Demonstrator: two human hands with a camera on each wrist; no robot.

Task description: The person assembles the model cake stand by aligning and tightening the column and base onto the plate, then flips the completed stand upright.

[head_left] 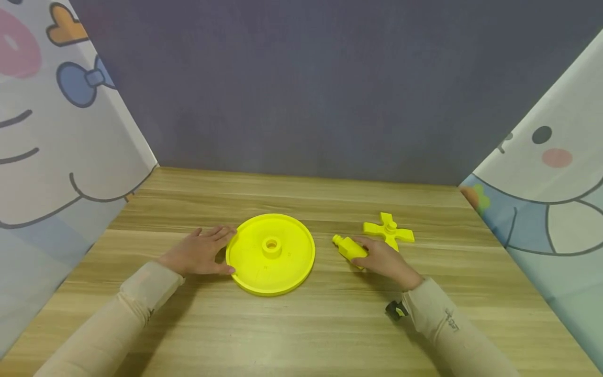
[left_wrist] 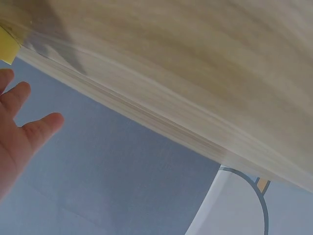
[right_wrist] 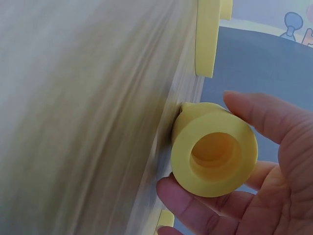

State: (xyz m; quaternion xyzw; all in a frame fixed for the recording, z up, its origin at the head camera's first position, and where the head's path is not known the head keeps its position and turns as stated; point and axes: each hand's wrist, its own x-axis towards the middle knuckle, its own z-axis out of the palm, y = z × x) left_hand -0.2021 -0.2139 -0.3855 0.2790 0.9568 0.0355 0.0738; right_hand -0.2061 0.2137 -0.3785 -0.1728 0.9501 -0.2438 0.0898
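Note:
A round yellow tray-like disc (head_left: 247, 269) with a raised rim and a hollow central hub lies on the wooden table. At its left edge is my left hand (head_left: 200, 254), fingers extended and spread, thumb by the rim; in the left wrist view this hand (left_wrist: 19, 132) appears only in part. My right hand (head_left: 383, 259) holds a yellow bottle-shaped piece (head_left: 347, 247) on its side, its narrow neck pointing toward the back left. Up close in the right wrist view, the piece (right_wrist: 183, 166) shows a round, hollow end between thumb and fingers.
Just beyond my right hand, a yellow four-armed cross (head_left: 404, 234) with a central peg lies on the table (head_left: 292, 335). A dark grey panel (head_left: 301, 89) stands along the back, and cartoon-printed panels flank both sides. A small black object (head_left: 395, 310) sits by my right cuff.

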